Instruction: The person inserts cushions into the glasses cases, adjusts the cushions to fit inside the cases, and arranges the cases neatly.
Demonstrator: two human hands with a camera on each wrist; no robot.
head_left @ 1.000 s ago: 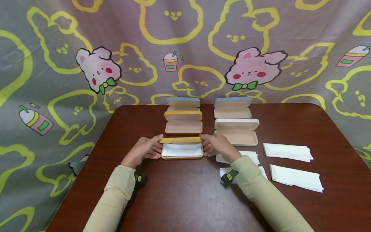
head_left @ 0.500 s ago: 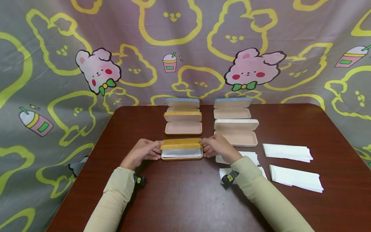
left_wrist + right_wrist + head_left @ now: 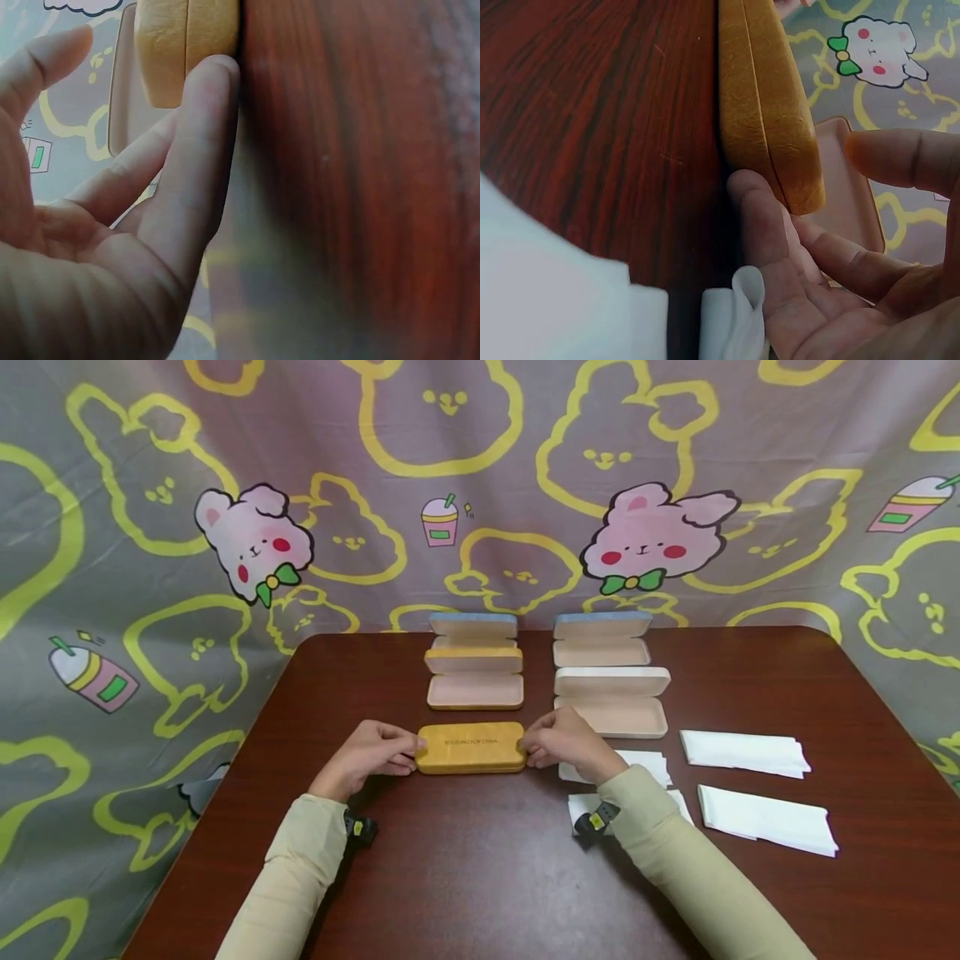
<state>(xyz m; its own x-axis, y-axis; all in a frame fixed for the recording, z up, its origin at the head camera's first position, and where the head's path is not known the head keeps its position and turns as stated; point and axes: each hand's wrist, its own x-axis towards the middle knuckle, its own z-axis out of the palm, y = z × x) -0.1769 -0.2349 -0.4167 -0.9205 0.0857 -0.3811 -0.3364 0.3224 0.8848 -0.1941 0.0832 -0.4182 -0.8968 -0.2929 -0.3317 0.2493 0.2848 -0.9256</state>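
A yellow glasses case (image 3: 471,748) lies closed on the table, dark lettering on its lid. At its left end is my left hand (image 3: 367,757), and in the left wrist view straight fingers (image 3: 196,142) touch that end while the thumb stands off it. My right hand (image 3: 566,742) is at the other end; in the right wrist view its fingers (image 3: 761,217) touch the case's end, with the thumb apart. Whatever lies inside the case is hidden by the lid.
Behind stand another yellow case (image 3: 475,689), a white case (image 3: 611,717) and two blue cases (image 3: 602,652), all with raised lids. Folded white cloths (image 3: 742,753) lie to the right, some partly under my right arm. A patterned curtain (image 3: 480,485) borders the table's far edge.
The front yellow case's lid has swung down towards me and closed over the white, then silvery-looking contents. Both hands have stayed at its ends, and their thumbs have come down with the lid.
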